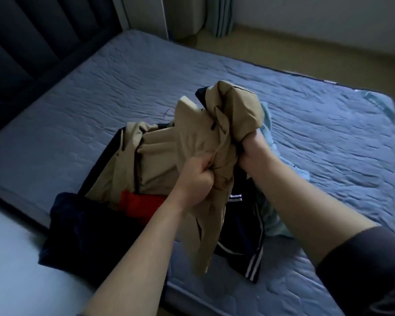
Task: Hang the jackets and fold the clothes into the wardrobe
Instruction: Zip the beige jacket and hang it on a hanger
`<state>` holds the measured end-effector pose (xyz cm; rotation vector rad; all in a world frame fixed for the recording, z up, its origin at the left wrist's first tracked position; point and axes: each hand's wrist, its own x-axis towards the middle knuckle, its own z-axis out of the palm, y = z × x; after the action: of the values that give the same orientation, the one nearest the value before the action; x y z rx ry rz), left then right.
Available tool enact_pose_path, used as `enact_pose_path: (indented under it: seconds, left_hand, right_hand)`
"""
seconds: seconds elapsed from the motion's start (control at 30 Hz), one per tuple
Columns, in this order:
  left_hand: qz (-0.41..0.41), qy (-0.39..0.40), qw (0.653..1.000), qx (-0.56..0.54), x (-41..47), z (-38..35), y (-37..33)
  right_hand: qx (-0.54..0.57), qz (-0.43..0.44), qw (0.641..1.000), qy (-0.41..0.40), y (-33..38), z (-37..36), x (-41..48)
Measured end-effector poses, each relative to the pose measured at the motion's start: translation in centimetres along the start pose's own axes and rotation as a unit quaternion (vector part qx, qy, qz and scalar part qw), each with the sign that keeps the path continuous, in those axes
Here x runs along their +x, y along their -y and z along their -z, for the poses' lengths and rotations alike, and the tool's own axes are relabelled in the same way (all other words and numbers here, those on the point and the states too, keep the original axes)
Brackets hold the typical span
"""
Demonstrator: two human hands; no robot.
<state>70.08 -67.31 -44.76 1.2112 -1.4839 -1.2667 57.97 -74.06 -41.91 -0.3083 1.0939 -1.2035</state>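
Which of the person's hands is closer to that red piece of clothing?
Left. The left hand, gripping the tan jacket, hovers just right of the red garment. The right hand, also gripping the jacket, is farther right, beyond the left hand, by the light blue garment.

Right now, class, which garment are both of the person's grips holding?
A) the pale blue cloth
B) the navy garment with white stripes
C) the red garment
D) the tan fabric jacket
D: the left grip and the right grip both have fingers curled into the bunched tan fabric jacket, held above the blue quilted mattress.
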Motion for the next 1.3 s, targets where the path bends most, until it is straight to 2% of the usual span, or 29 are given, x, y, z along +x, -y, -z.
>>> enact_pose_path:
  seconds: [0.13, 0.33, 0.43, 0.57, 0.7, 0.83, 0.97, 1.03, 1.07, 1.13, 1.17, 1.3]
  left_hand:
    - [0.003, 0.033, 0.998, 0.056, -3.2, -6.4, -2.9]
    - [0.026, 0.096, 0.994, 0.053, -7.0, -17.1, -7.5]
    - [0.061, 0.156, 0.984, 0.061, -8.6, -21.9, -8.5]
    - [0.096, 0.256, 0.954, 0.126, -10.3, -25.5, -6.1]
    - [0.124, 0.257, 0.937, 0.2, -11.1, -25.3, -1.0]
    - [0.182, 0.256, 0.911, 0.268, -10.2, -23.2, 4.7]
    - [0.21, 0.221, 0.893, 0.332, -7.4, -20.1, 9.6]
    - [0.217, 0.185, 0.884, 0.37, -5.6, -18.1, 11.5]
    - [0.223, 0.163, 0.879, 0.388, -4.6, -17.0, 12.2]
    - [0.234, 0.123, 0.866, 0.425, -2.9, -15.0, 13.2]
    - [0.235, 0.107, 0.855, 0.449, -2.2, -14.1, 13.6]
    - [0.211, 0.058, 0.792, 0.57, 0.0, -11.4, 15.0]
  right_hand:
    - [-0.039, 0.031, 0.998, -0.037, 4.5, 6.1, -4.4]
    - [-0.101, 0.057, 0.993, -0.036, 10.1, 16.2, -10.6]
    - [-0.13, 0.074, 0.988, -0.044, 12.7, 21.6, -13.8]
    - [-0.201, 0.081, 0.972, -0.092, 14.6, 30.0, -16.9]
    - [-0.272, 0.111, 0.953, -0.08, 10.8, 35.1, -17.7]
    - [-0.421, 0.021, 0.904, -0.067, 4.0, 38.5, -15.4]
    - [-0.465, -0.068, 0.874, -0.122, -1.2, 41.0, -12.4]
    - [-0.523, -0.133, 0.833, -0.124, -2.9, 41.6, -10.8]
    - [-0.562, -0.167, 0.799, -0.135, -3.5, 41.8, -10.2]
    - [-0.627, -0.212, 0.728, -0.18, -3.8, 41.1, -9.1]
    - [-0.637, -0.224, 0.706, -0.213, -3.9, 40.5, -8.5]
    - [-0.625, -0.188, 0.679, -0.336, -4.6, 37.2, -5.2]
